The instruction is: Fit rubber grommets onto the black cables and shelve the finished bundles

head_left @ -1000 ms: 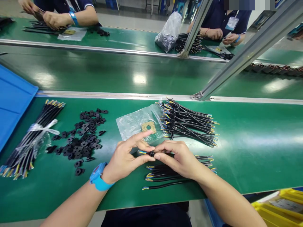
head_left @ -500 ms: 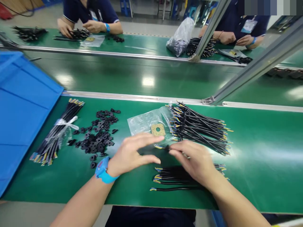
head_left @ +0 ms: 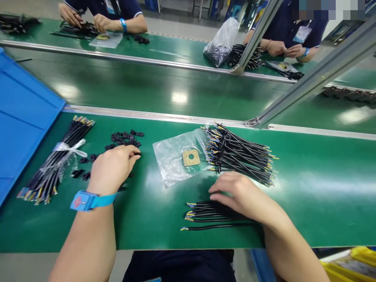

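Observation:
My left hand (head_left: pixel 113 168), with a blue wrist strap, is over the pile of small black perforated pieces (head_left: pixel 126 138) on the left. Its thumb and fingertips are pinched together at the pile's right edge; what is between them is too small to make out. Above a row of loose black cables (head_left: pixel 205 213) with stripped coloured wire ends hovers my right hand (head_left: pixel 239 192), thumb and fingers apart and holding nothing visible. Behind it lies a heap of black cables (head_left: pixel 243 150) with black pieces near their left ends.
A clear plastic bag (head_left: pixel 167 156) with a yellowish square pad (head_left: pixel 191 158) lies mid-table. Left are a tied cable bundle (head_left: pixel 63 154) and a blue bin (head_left: pixel 26 105). A metal post (head_left: pixel 293 74) rises at the back. Two people work across the far bench.
My left hand has moved left from beside the right hand to the black pieces, and its fingers have closed. The cable in my right hand has been let go onto the heap.

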{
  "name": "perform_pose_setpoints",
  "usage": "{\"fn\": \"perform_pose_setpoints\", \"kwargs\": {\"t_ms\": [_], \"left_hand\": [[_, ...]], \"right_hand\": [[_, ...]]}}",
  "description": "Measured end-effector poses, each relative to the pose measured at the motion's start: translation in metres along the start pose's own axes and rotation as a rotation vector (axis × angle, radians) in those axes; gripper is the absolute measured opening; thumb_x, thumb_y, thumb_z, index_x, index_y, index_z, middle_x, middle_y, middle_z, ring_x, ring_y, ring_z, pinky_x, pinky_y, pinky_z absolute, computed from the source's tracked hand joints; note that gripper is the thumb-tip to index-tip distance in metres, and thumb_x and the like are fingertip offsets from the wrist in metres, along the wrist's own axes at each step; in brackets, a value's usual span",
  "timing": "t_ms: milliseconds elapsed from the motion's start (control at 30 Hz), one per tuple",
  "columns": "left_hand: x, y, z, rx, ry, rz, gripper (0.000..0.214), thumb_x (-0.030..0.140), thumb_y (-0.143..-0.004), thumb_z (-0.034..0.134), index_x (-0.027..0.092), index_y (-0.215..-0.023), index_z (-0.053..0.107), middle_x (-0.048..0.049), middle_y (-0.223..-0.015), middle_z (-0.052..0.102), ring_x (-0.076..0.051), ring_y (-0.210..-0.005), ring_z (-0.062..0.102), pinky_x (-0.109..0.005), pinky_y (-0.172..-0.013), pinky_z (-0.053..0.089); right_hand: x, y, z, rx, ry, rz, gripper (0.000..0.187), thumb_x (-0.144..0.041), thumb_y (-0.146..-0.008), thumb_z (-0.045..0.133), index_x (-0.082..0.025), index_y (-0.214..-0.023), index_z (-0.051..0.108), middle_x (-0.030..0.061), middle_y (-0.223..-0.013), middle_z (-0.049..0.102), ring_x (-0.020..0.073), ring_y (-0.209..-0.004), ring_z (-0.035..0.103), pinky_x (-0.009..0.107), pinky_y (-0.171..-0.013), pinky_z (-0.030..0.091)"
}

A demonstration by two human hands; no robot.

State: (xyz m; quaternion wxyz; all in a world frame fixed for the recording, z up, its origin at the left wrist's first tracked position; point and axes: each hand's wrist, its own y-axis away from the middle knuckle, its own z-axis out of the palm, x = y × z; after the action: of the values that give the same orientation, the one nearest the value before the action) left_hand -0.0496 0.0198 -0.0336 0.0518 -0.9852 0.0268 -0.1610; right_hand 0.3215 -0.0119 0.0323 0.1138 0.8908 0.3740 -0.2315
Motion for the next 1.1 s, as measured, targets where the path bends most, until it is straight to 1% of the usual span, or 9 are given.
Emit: {"fn": "perform_pose_setpoints", "kwargs": {"t_ms": [100, 267, 400, 533, 633, 800, 867, 1000, 1100], "left_hand": [[0.015, -0.003, -0.004, 0.028, 0.227, -0.051, 0.026, 0.039, -0.095, 0.054, 0.031, -0.108, 0.074, 0.0007, -0.085, 0.074, -0.020, -0.077, 0.069, -0.030, -0.069, 0.050], [0.032, -0.006, -0.005, 0.036, 0.621, -0.172, 0.025, 0.047, -0.087, 0.069, 0.029, -0.104, 0.072, -0.0013, -0.091, 0.073, -0.021, -0.084, 0.068, -0.032, -0.078, 0.054], [0.038, -0.004, -0.005, 0.105, 0.605, -0.225, 0.024, 0.049, -0.088, 0.069, 0.028, -0.101, 0.072, 0.0000, -0.087, 0.071, -0.020, -0.081, 0.067, -0.032, -0.077, 0.054], [0.042, -0.003, -0.007, 0.137, 0.551, -0.147, 0.029, 0.047, -0.094, 0.062, 0.030, -0.113, 0.076, -0.0022, -0.112, 0.075, -0.024, -0.102, 0.069, -0.035, -0.090, 0.057], [0.042, -0.003, -0.008, 0.162, 0.514, -0.096, 0.029, 0.047, -0.093, 0.065, 0.032, -0.113, 0.078, -0.0050, -0.119, 0.071, -0.027, -0.112, 0.066, -0.038, -0.090, 0.060], [0.044, -0.001, -0.007, 0.127, 0.599, -0.084, 0.025, 0.043, -0.090, 0.070, 0.032, -0.110, 0.079, -0.0022, -0.101, 0.072, -0.021, -0.089, 0.068, -0.037, -0.090, 0.060], [0.047, 0.000, -0.006, 0.090, 0.667, -0.090, 0.022, 0.042, -0.089, 0.072, 0.031, -0.107, 0.079, -0.0012, -0.103, 0.074, -0.020, -0.088, 0.069, -0.036, -0.091, 0.061], [0.057, 0.001, -0.006, 0.063, 0.777, -0.124, 0.024, 0.044, -0.084, 0.076, 0.028, -0.102, 0.080, -0.0027, -0.109, 0.074, -0.020, -0.094, 0.071, -0.035, -0.093, 0.063], [0.062, 0.001, -0.007, 0.029, 0.827, -0.146, 0.027, 0.045, -0.084, 0.075, 0.027, -0.103, 0.080, -0.0037, -0.112, 0.074, -0.022, -0.098, 0.072, -0.035, -0.093, 0.064]], "right_hand": [[-0.009, 0.000, 0.008, -0.224, 0.013, 0.024, 0.008, -0.026, -0.090, 0.079, -0.022, -0.096, 0.076, 0.0000, -0.086, 0.074, 0.0166, -0.079, 0.069, 0.031, -0.078, 0.052], [-0.012, -0.002, 0.015, -0.297, 0.026, 0.063, 0.007, -0.016, -0.088, 0.076, -0.021, -0.090, 0.072, -0.0010, -0.084, 0.072, 0.0163, -0.079, 0.066, 0.030, -0.078, 0.049], [-0.015, -0.002, 0.023, -0.284, 0.051, 0.082, 0.011, -0.019, -0.086, 0.077, -0.020, -0.095, 0.071, 0.0007, -0.089, 0.072, 0.0183, -0.083, 0.067, 0.031, -0.077, 0.050], [-0.019, -0.001, 0.029, -0.270, 0.100, 0.044, 0.006, -0.022, -0.090, 0.073, -0.019, -0.094, 0.070, 0.0024, -0.088, 0.071, 0.0194, -0.080, 0.067, 0.032, -0.075, 0.050], [-0.019, -0.003, 0.029, -0.196, 0.025, 0.080, 0.002, -0.018, -0.094, 0.066, -0.019, -0.097, 0.066, 0.0019, -0.087, 0.070, 0.0180, -0.078, 0.067, 0.030, -0.073, 0.051], [-0.004, -0.010, 0.037, 0.144, -0.102, 0.197, 0.006, -0.020, -0.100, 0.060, -0.021, -0.105, 0.062, 0.0024, -0.094, 0.072, 0.0163, -0.082, 0.069, 0.028, -0.074, 0.056], [0.003, -0.014, 0.045, 0.263, -0.036, 0.193, 0.013, -0.016, -0.100, 0.056, -0.020, -0.110, 0.064, 0.0056, -0.099, 0.071, 0.0183, -0.091, 0.070, 0.031, -0.082, 0.058], [0.011, -0.021, 0.059, 0.395, 0.150, 0.157, 0.034, -0.007, -0.099, 0.046, -0.017, -0.124, 0.066, 0.0100, -0.104, 0.069, 0.0202, -0.101, 0.068, 0.034, -0.092, 0.059], [0.012, -0.024, 0.064, 0.404, 0.301, 0.173, 0.032, -0.008, -0.101, 0.048, -0.019, -0.123, 0.068, 0.0097, -0.108, 0.073, 0.0209, -0.099, 0.066, 0.034, -0.090, 0.058]]}}
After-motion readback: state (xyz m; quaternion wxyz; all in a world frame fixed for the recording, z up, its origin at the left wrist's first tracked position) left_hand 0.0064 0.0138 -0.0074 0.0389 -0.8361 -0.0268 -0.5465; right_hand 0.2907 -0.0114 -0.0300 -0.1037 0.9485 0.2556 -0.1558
